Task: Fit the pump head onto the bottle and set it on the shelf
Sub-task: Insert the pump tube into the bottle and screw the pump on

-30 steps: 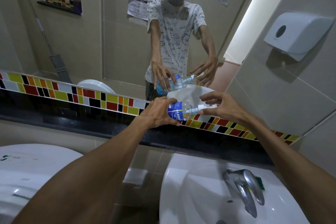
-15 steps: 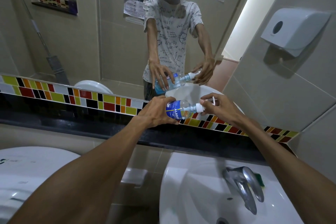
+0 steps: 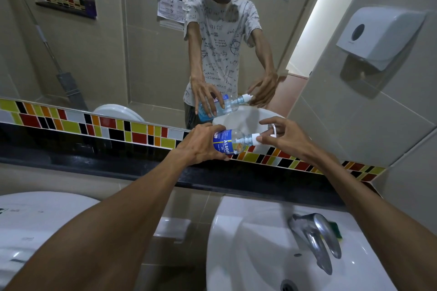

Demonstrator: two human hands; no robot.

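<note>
the step in hand appears to be seating and threading the pump head (image 3: 257, 137) onto the neck of the bottle (image 3: 233, 140). to do it well, keep the collar square to the neck before turning, so the thread does not cross; turn the collar with the fingertips while the other hand stops the body from rotating. turn until the collar sits flush, then stand the bottle upright before moving it to the shelf (image 3: 118, 168).

the bottle is held in the air, lying almost horizontal with its neck pointing right, above the dark shelf and in front of the mirror (image 3: 118, 54). it is clear, with a blue label and little visible liquid.

the left hand (image 3: 201, 146) is wrapped closed around the bottle's body, palm down, forearm extended forward over the sink (image 3: 236, 243).

the right hand (image 3: 283, 137) comes in from the right, wrist slightly raised. its thumb and fingertips (image 3: 266, 136) pinch the white collar; the remaining fingers are spread. the spout is mostly hidden behind them.
</note>
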